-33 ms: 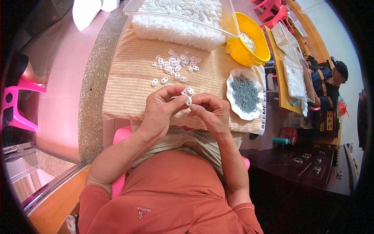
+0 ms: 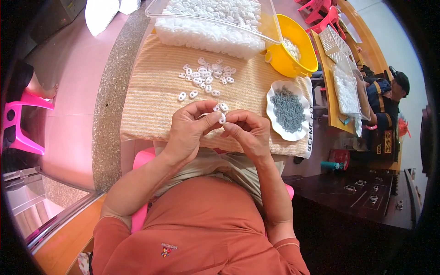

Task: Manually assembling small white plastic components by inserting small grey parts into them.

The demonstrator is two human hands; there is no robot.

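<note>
1. Firstly, left hand [image 2: 189,130] pinched white pieces [image 2: 223,107] above the cloth [image 2: 151,101].
2. Pile [image 2: 208,80] lay loose, completion unclear.
3. Box [image 2: 206,39] stood full; much seemingly remained.
4. Right hand [image 2: 252,134], fingertips nearly closed, met those pieces; grip unclear.
5. Dish [image 2: 293,136] held ample grey parts [image 2: 288,110].

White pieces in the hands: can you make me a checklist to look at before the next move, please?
1. Left hand pinching the held white pieces: ok, they are at its fingertips.
2. Right hand close by: ok, its fingertips are at the lower held piece.
3. Anything hidden between the right fingertips: cannot tell, the fingers cover it.
4. Grey pieces in the wavy white dish: ok, plenty there.
5. Loose white pieces all tidy: not ok, scattered on the striped cloth.
</note>
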